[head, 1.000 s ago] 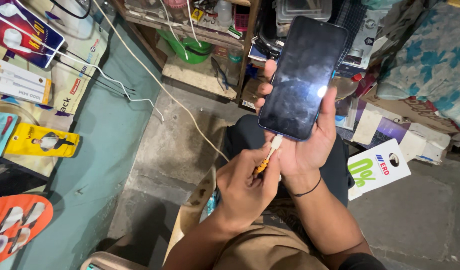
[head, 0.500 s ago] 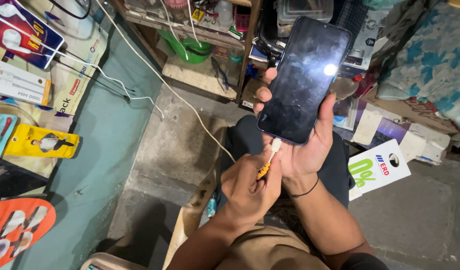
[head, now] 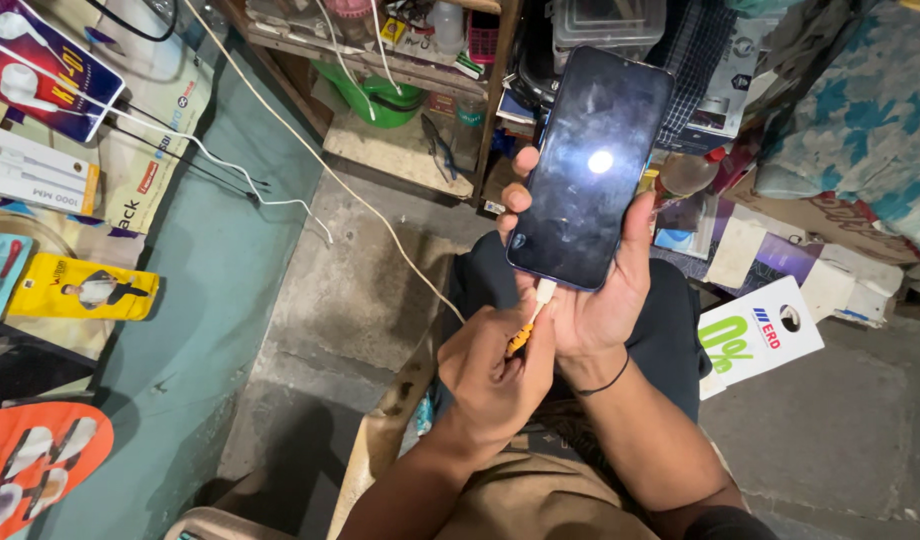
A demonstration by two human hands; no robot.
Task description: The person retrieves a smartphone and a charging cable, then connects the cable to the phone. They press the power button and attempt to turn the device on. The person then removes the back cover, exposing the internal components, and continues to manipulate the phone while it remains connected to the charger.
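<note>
From the head camera, looking down: the right hand (head: 595, 300) holds a dark phone (head: 590, 165) upright in front of the person, fingers wrapped round its left edge and the thumb lying along its right edge. The screen is black, showing only smudges and one bright spot that looks like a reflected lamp; nothing on it suggests it is lit.

The left hand (head: 495, 370) is closed round the orange grip of a charging plug (head: 532, 318), whose white tip touches the bottom edge of the phone. A white cable (head: 310, 160) runs from that plug up and to the left, over the grey concrete floor (head: 360, 290), toward the wooden shelves (head: 400, 150) crammed with small goods and a green tub (head: 375, 95).

How far along: the plug has been brought to the phone's port and the tip appears to be at or just inside it, but whether it is pushed fully home cannot be told from this angle. The dark screen gives no sign of charging, so seating the plug and seeing the phone respond look like what is left.

To the left, a teal surface (head: 210, 300) carries packaged earphones (head: 40, 70), a yellow packet (head: 85, 290) and an orange card of accessories (head: 35, 475). To the right of the knees lies a white card with green print (head: 760, 335), among other boxes.
</note>
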